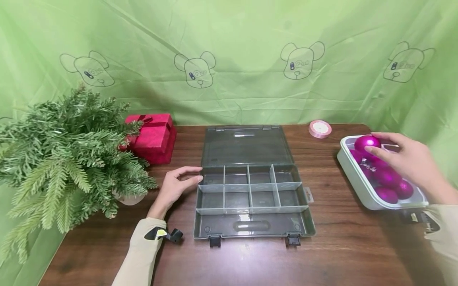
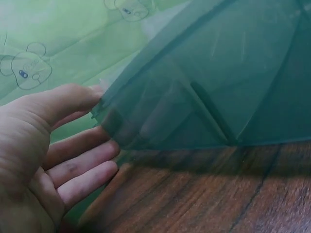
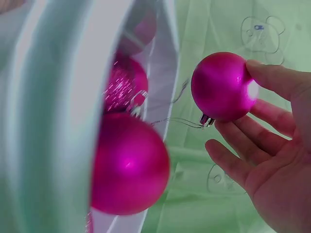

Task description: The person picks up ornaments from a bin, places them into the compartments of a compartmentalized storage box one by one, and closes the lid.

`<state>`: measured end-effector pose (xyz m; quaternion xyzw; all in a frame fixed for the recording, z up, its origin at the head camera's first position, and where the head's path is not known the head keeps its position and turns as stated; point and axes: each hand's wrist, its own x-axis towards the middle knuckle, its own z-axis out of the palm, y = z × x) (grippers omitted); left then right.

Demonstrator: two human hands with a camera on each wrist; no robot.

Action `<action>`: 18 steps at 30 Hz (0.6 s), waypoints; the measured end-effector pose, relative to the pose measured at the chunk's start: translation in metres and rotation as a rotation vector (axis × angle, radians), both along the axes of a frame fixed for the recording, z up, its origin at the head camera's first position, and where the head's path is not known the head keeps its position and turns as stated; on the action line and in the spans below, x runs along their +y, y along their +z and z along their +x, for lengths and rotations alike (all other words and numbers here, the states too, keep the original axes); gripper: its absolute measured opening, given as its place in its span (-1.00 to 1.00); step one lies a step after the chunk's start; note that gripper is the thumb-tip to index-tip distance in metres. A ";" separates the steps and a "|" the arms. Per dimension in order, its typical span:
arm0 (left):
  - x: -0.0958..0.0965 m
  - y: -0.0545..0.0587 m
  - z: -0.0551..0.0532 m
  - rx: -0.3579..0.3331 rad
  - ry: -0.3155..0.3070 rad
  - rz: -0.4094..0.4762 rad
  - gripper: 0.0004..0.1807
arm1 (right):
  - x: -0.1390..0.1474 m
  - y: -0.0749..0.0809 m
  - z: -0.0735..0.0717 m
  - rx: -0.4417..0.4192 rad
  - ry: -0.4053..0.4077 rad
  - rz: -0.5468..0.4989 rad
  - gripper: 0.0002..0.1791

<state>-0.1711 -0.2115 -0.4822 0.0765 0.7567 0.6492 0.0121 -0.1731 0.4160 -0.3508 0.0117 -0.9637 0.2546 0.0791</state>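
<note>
Over the white plastic tub (image 1: pixel 352 182) at the right, my right hand (image 1: pixel 411 159) holds a shiny magenta Christmas bauble (image 3: pixel 223 86) between thumb and fingertips. The bauble's silver cap and a thin string loop hang on the side towards the tub. Several more magenta baubles (image 1: pixel 388 176), some glittery, lie inside the tub. At the middle of the table a dark translucent compartment box (image 1: pixel 255 226) lies with its lid (image 1: pixel 247 147) folded back. My left hand (image 1: pixel 175 186) grips the box's left edge near the hinge, with thumb and fingertips at the corner in the left wrist view.
An artificial Christmas tree (image 1: pixel 71 155) fills the left side, its branches reaching over a red gift box (image 1: pixel 154 139). A pink ribbon roll (image 1: pixel 320 129) lies at the back right. Behind the wooden table (image 1: pixel 229 266) hangs a green curtain (image 1: pixel 247 91).
</note>
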 end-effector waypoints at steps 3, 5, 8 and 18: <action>0.000 -0.002 0.000 0.006 -0.002 0.011 -0.62 | -0.009 0.005 0.002 0.016 0.004 -0.002 -0.36; 0.000 -0.003 0.001 0.010 -0.001 0.018 -0.62 | -0.016 0.007 0.003 0.020 0.011 -0.017 -0.36; 0.000 -0.006 0.002 0.016 -0.002 0.029 -0.63 | -0.027 0.010 0.004 0.034 0.016 -0.049 -0.38; 0.001 -0.012 0.001 0.056 0.018 0.041 -0.61 | -0.064 0.017 0.002 0.062 0.078 -0.105 -0.41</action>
